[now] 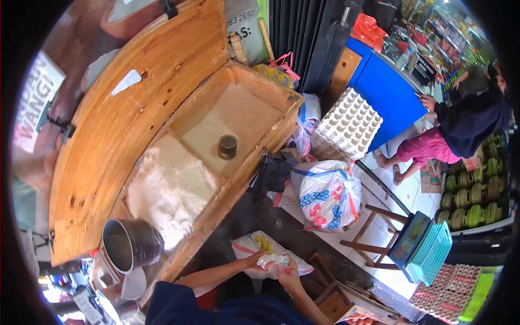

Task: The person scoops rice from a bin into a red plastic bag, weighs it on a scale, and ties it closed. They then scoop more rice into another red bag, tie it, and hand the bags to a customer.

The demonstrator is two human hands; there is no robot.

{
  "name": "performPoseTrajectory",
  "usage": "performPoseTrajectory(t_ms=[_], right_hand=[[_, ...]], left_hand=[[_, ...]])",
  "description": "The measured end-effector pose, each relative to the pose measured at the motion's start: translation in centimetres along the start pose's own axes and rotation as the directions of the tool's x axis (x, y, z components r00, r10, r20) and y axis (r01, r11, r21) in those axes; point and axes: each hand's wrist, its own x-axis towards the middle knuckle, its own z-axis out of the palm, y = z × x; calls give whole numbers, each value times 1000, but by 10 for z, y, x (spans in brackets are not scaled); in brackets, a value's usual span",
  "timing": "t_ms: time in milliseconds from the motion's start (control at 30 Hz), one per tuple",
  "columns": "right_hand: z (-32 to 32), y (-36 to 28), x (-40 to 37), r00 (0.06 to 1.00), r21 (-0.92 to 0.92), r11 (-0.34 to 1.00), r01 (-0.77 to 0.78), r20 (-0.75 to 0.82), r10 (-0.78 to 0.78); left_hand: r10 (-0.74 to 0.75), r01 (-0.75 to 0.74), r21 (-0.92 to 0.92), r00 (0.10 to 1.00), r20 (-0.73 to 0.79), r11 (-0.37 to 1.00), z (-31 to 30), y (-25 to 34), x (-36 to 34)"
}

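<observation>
My left hand (255, 261) and my right hand (288, 271) are close together at the lower middle, both closed on a small clear plastic bag (272, 262) with whitish contents. Beneath them lies a white sack (245, 245) with yellow and red print. Up and to the left, a wooden bin (244, 172) holds heaped white rice (169, 184) in one compartment. A metal cup (227, 147) stands on the paler grain in the other compartment. A large metal pot (120, 246) is at the bin's near left end.
A printed white sack (327, 195) and stacked egg trays (349, 122) stand right of the bin. Farther right are a scale with a turquoise basket (430, 254) on a wooden stool (374, 238), green gas cylinders (476, 211) and a person in dark clothing (468, 122) by a blue counter (398, 103).
</observation>
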Motion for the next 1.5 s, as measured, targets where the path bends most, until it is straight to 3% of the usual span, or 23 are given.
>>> performPoseTrajectory(t_ms=[33, 67, 200, 233, 300, 433, 567, 600, 633, 667, 700, 733, 767, 800, 833, 867, 933, 1000, 1067, 1133, 1233, 1333, 1500], right_hand=[[3, 18, 10, 1000, 9, 1000, -2, -15, 2], [5, 34, 20, 998, -27, 999, -39, -40, 38], [23, 69, 44, 970, 59, 988, -146, -190, 154], [28, 76, 48, 953, 179, 968, -175, -218, 212], [39, 73, 60, 923, 255, 950, -177, -291, 251], [53, 104, 103, 891, 462, 886, -29, -389, 233], [46, 199, 166, 852, 521, 851, 73, -476, 219], [35, 239, 186, 859, -243, 968, 69, -479, -182], [28, 264, 200, 871, -861, 505, 62, -201, -449], [24, 272, 210, 886, -410, 903, -133, -457, -77], [6, 290, 224, 898, -550, 834, -49, -389, -204], [-15, 330, 225, 906, -664, 747, 33, -296, -303], [-29, 318, 230, 940, -686, 647, -332, -301, 163], [-47, 368, 242, 957, -875, 405, -264, -187, 221], [-52, 325, 239, 963, -947, 275, -169, -99, 249], [-52, 342, 240, 902, -684, 648, -335, -431, 12], [-53, 302, 222, 889, -473, 834, -283, -456, 44], [-66, 308, 195, 904, -479, 820, -314, -416, 104], [-71, 288, 154, 882, -548, 703, -453, -388, 266], [-74, 260, 103, 861, -628, 593, -504, -412, 296], [-85, 222, 47, 810, -664, 465, -586, -468, 353], [-86, 195, 5, 767, -589, 497, -637, -550, 330], [-73, 163, -36, 670, -378, 695, -612, -714, 203]], left_hand=[[-134, 132, -231, 991, 7, 964, -7, -14, 3], [52, -100, 313, 986, 159, 944, -25, -10, 12], [-179, 112, 269, 955, 238, 957, -55, -25, 30], [-182, 115, 259, 950, 253, 959, -62, -26, 35], [-253, 48, 608, 933, 257, 793, -82, -23, 50], [-205, -14, 588, 930, 305, 809, -122, -52, 81], [-231, 103, 746, 970, 70, 658, -160, -95, 106], [-186, 152, 745, 982, -38, 650, -165, -116, 110], [-185, 139, 750, 983, -23, 646, -164, -127, 111], [-25, 176, 831, 981, -192, 528, -165, -135, 108], [155, 247, 881, 930, -333, 404, -168, -143, 103], [228, 120, 858, 937, -264, 499, -181, -175, 101], [227, 155, 787, 908, -351, 597, -182, -191, 98], [211, 189, 708, 875, -436, 680, -177, -194, 88], [176, 224, 718, 882, -437, 659, -172, -194, 72], [8, 315, 520, 850, -527, 794, -165, -189, 65], [-175, 398, 294, 804, -569, 869, -159, -180, 43], [-317, 516, 270, 781, -538, 813, -140, -180, 3], [-582, 752, 351, 656, -480, 558, -126, -174, -35], [-683, 673, 636, 667, -299, 378, -117, -160, -70], [-770, 587, 755, 612, -178, 292, -105, -148, -92], [-623, 665, 554, 721, -302, 501, -87, -70, -84], [-380, 484, 442, 872, -308, 755, -125, -70, -66]])
